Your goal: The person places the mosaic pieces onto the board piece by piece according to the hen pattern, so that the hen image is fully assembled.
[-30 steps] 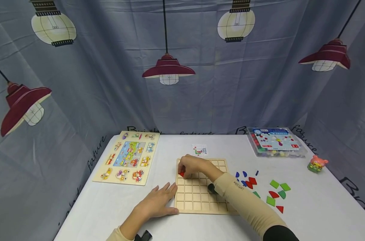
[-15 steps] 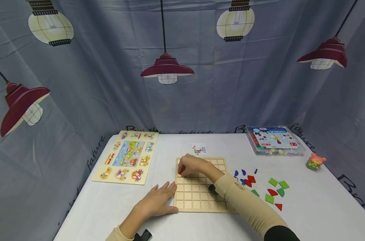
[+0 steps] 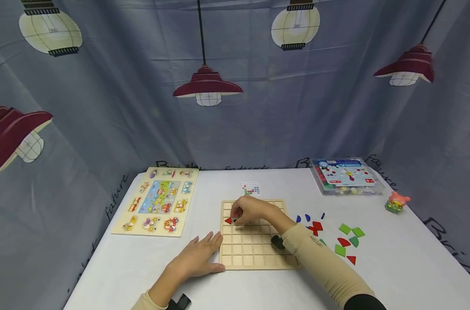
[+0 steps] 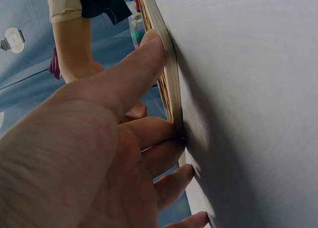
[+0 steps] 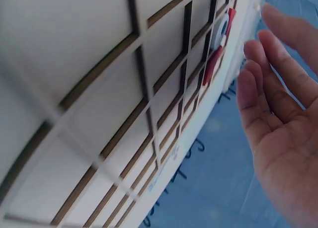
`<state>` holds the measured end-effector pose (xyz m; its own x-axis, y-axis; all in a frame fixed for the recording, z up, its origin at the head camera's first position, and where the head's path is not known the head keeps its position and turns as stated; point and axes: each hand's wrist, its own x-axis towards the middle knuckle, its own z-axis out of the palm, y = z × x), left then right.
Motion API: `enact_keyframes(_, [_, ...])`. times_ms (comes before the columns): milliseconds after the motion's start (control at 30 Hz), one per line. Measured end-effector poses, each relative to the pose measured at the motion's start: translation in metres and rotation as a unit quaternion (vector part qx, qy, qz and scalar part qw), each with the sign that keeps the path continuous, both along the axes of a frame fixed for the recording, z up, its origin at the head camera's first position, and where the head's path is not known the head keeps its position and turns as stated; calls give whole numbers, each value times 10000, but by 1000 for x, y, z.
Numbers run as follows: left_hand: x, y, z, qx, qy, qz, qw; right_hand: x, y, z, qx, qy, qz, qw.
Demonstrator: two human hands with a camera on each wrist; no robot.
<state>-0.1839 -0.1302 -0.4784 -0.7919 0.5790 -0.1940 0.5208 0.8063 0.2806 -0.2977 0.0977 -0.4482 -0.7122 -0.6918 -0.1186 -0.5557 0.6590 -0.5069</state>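
Right hand: fingers loosely bent above the far left cells, a gap showing between thumb and fingertips, nothing seen held in it.
Left hand: fingers straight and spread, gripping nothing; its thumb and some fingertips touched the board's left edge.
Wooden grid board: lay flat on the white table, beneath the right fingers and right beside the left ones.
Pale round piece: sat on the board close to the right fingertips, between two red pieces.
Picture card: lay just beyond the right fingers.
Loose shapes: blue half-rounds, green squares and others were scattered right of the right fingers, around and past the forearm.
Picture puzzle: lay beyond the left fingers, leftward, apart from them.
Clear box: stood beyond the right fingers, far to their right, with a small figurine near it.
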Motion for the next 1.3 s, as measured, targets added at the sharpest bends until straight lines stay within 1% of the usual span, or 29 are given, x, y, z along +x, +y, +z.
enact_keyframes(200, [1,0,0,39,-84,4,10000,8,21,2,-100,-222,-172,9996])
enact_keyframes(367, [0,-1,-1,90,-27,-10,10000,14,37,4,-240,-395,-471,9978])
enact_keyframes(467, [-1,0,0,114,37,-5,9999,19,49,5,-248,-512,-688,9960])
enact_keyframes(533, [-1,0,1,138,20,15,9999,23,58,5,-255,-506,-809,9951])
enact_keyframes(700, [0,0,0,166,-39,52,9998,34,90,1,-434,-438,-1087,9922])
enact_keyframes(867, [2,-1,-2,163,-55,50,9998,51,136,-1,-580,-410,-1416,9874])
enact_keyframes(1000, [2,0,-2,175,-24,57,9998,64,173,2,-536,-438,-1894,9795])
enact_keyframes(1133, [2,-2,0,262,-50,57,9996,76,208,6,-347,-527,-2556,9647])
enact_keyframes(1267, [2,-2,1,255,-73,53,9996,90,249,6,-230,-544,-2919,9546])
enact_keyframes(1300, [2,-2,1,267,-77,64,9996,93,259,5,-226,-515,-2902,9553])
